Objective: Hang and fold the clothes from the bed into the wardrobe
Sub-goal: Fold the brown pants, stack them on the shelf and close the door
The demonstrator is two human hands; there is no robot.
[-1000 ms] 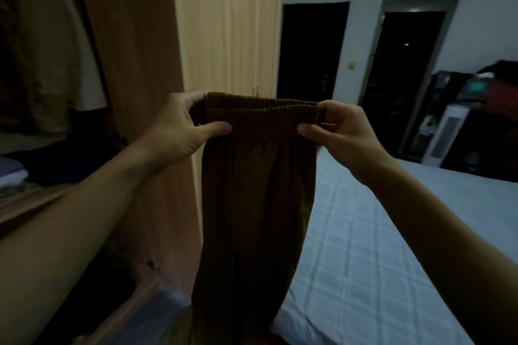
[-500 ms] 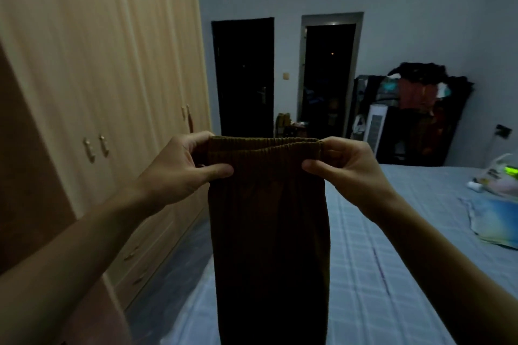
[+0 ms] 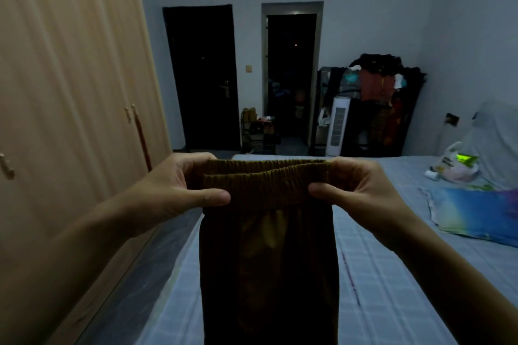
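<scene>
Brown ribbed trousers (image 3: 269, 269) with an elastic waistband hang straight down in front of me, above the bed (image 3: 386, 274). My left hand (image 3: 179, 190) pinches the left end of the waistband, thumb on the near side. My right hand (image 3: 356, 190) pinches the right end the same way. The trouser legs run out of the bottom of the view. The light wooden wardrobe (image 3: 70, 120) stands along the left, its doors here shut.
A blue and green pillow (image 3: 476, 213) and a plastic bag (image 3: 454, 165) lie on the bed at right. Beyond the bed are a dark door (image 3: 201, 78), an open doorway (image 3: 291, 73), a white tower fan (image 3: 339, 126) and a rack heaped with clothes (image 3: 378, 84).
My view has swung right, from the open wardrobe section to the bed and the far wall. Both hands kept their grip on the waistband, and the trousers now hang over the bed.
</scene>
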